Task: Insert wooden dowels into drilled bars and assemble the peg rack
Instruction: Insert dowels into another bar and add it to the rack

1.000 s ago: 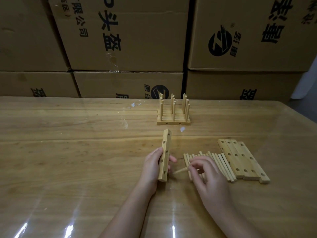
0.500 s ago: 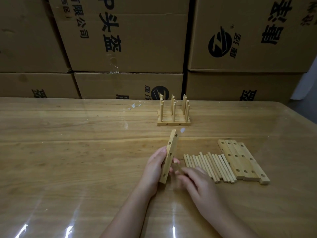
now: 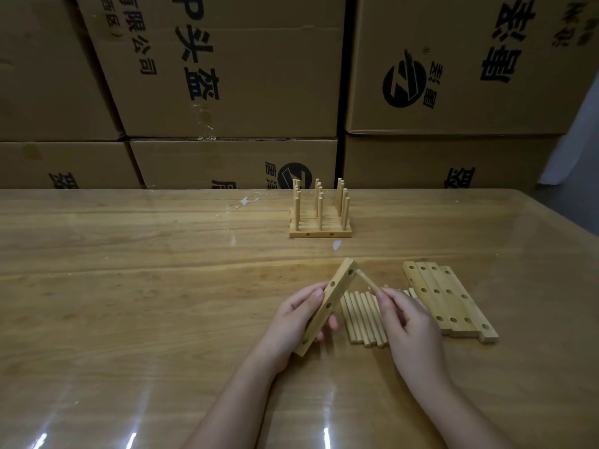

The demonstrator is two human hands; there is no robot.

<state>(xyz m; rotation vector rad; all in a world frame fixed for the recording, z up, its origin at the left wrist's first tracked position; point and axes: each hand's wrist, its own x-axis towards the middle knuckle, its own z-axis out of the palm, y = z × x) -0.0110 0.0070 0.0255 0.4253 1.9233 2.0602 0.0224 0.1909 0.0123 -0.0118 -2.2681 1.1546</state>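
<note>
my left hand point(image 3: 291, 322) grips drilled bar point(image 3: 327, 306), far end tilted right. my right hand point(image 3: 408, 322) pinches dowel point(image 3: 366, 281), tip at bar's far hole point(image 3: 351, 272), axis running near-right to far-left. push along that, i guess

Warehouse or stockroom: printed cardboard cartons point(image 3: 227, 76) stacked behind wooden table point(image 3: 129, 286)

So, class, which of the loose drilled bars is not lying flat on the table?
The single bar gripped by the left hand, slanted, with the dowel in the right hand at its top hole. The other bars lie flat side by side.
</note>
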